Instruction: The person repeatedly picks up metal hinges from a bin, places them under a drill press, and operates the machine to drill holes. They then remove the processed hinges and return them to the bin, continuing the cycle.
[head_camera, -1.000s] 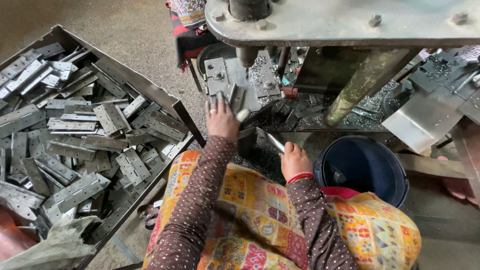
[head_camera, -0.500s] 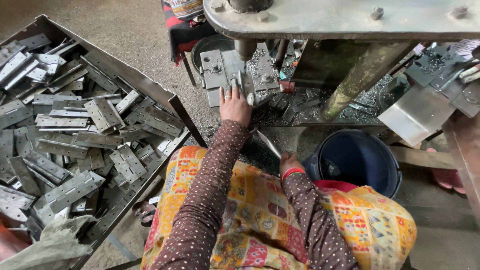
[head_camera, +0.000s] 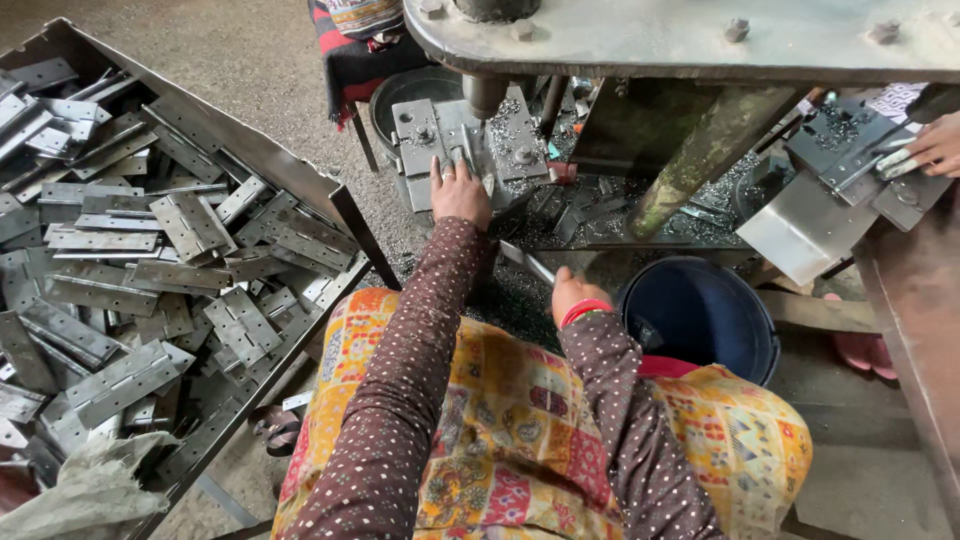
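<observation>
My left hand (head_camera: 459, 193) reaches forward and rests on the grey die block (head_camera: 462, 142) of a press, fingers spread over a metal piece lying there. Whether it grips that piece I cannot tell. My right hand (head_camera: 576, 293) stays low near my lap and holds a thin metal tool or strip (head_camera: 527, 261) that points up to the left. The press ram (head_camera: 486, 95) hangs just above the die. Metal chips cover the press bed (head_camera: 600, 215).
A large metal tray (head_camera: 250, 150) at left holds several grey hinge plates (head_camera: 190, 225). A dark blue bucket (head_camera: 700, 315) stands at right of my knees. Another person's hand (head_camera: 935, 145) works at a second fixture at far right. A heavy steel table (head_camera: 680, 35) spans the top.
My left hand has moved forward and up from near the tray's corner onto the die block. My right hand has stayed low, holding the strip.
</observation>
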